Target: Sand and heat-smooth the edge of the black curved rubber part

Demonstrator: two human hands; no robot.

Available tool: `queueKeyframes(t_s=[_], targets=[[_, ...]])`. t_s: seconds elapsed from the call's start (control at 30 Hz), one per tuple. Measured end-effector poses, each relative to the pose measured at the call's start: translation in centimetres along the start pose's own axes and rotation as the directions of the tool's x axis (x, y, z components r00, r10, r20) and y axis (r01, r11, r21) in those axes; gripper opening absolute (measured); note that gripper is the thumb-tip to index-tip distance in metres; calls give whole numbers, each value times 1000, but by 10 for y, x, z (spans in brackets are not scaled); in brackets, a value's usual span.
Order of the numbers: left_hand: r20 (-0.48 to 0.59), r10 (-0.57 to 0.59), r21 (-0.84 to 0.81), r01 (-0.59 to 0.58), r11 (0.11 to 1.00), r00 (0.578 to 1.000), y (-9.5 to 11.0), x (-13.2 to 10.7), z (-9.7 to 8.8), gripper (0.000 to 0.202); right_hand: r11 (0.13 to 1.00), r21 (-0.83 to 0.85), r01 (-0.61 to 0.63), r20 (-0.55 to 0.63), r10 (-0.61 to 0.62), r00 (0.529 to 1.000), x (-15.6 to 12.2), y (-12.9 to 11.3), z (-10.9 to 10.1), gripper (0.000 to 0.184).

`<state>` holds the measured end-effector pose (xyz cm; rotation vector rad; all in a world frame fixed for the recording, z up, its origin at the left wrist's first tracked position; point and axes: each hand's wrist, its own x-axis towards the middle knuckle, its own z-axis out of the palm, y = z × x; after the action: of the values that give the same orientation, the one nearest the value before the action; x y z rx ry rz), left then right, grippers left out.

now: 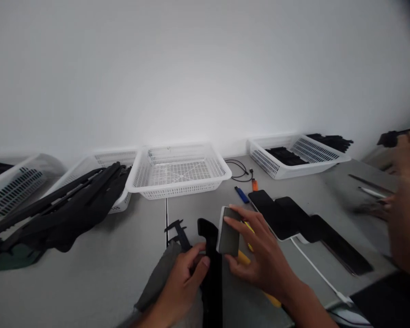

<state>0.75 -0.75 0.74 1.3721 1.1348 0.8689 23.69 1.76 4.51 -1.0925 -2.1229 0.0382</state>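
A long black plastic part [212, 273] with a hooked top end points away from me on the table. My left hand [186, 280] is closed, with thumb and fingers pinching its left edge. In my right hand [259, 250], gripped between fingers and thumb, is a rectangular block [229, 231] with a grey face and a white side. The block is held up against or just beside the part's right edge; contact is unclear. A dark caliper [180, 233] and a grey cloth [159, 275] lie by my left hand. Under my right hand shows a yellow-handled tool [272, 299].
White baskets [179, 186] line the wall; the left one [118, 209] overflows with long black parts [78, 209], another [283, 172] holds black pieces. Dark phones [271, 216], a white cable [317, 269] and a blue stick [241, 195] lie rightward. Another person's arm [408, 205] is at right.
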Motion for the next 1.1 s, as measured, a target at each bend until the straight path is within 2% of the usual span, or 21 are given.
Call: queueKeyframes(t_s=[0.13,0.3,0.4,0.5,0.6,0.77,0.93,1.0,1.07,1.1], targets=[[2,4,-37,-4,999,1000,4,1,0,52,998,-13,-55,-26,54,998,-8,-7,5,62],[-15,7,-110,-9,994,1000,10,1,2,50,1000,4,-16,-9,16,1000,-33,-17,11,63],[-22,22,-55,-23,998,1000,7,1,1,49,995,4,-105,-73,105,992,-32,-21,16,59],[-35,9,-41,-10,999,999,3,0,-1,55,973,14,-232,-168,231,958,-25,-28,27,55],[-12,-20,-73,19,997,1000,2,0,-3,61,960,36,-277,-231,278,932,-24,-35,38,54],[-16,29,-162,-32,986,999,6,6,-2,53,984,-12,-180,-146,176,973,-38,-34,35,57],[12,24,-249,-20,968,1000,6,4,1,55,1000,-20,16,-7,-16,1000,-53,-23,23,66],[51,58,-273,-42,961,997,10,0,1,60,999,-40,33,-20,-34,999,-59,-12,24,62],[196,88,-352,-13,936,977,15,-4,0,74,996,-71,-50,-107,42,993,-67,5,33,58],[303,88,-394,40,918,949,16,-6,-1,84,989,-67,-133,-165,120,979,-72,15,41,58]])
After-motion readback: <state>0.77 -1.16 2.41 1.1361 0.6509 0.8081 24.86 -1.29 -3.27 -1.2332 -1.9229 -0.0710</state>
